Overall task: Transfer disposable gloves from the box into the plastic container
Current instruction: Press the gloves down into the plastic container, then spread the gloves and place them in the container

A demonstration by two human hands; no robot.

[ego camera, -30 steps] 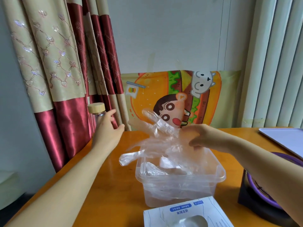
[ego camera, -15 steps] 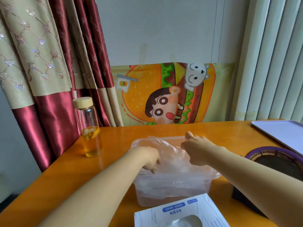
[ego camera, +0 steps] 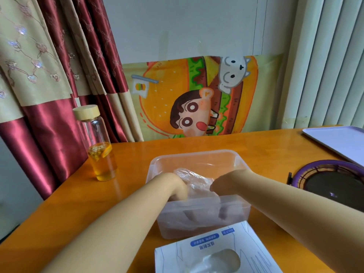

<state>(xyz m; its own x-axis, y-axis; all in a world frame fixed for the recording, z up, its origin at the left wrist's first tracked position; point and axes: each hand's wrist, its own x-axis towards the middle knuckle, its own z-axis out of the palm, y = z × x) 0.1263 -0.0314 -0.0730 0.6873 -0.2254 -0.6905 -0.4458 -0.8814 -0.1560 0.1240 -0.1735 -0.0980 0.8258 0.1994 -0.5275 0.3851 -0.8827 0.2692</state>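
Packing step: left hand (ego camera: 173, 186) and right hand (ego camera: 226, 184) down inside plastic container (ego camera: 197, 154) on desk (ego camera: 128, 154), pushing gloves (ego camera: 194, 180) in, fingers hidden, cannot tell grip; next likely reaching to box (ego camera: 216, 247) nearby for more.

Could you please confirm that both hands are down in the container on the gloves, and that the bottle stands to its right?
Not quite: the head view shows the bottle standing to the left of the container. The left hand and right hand are indeed down in it on the gloves.
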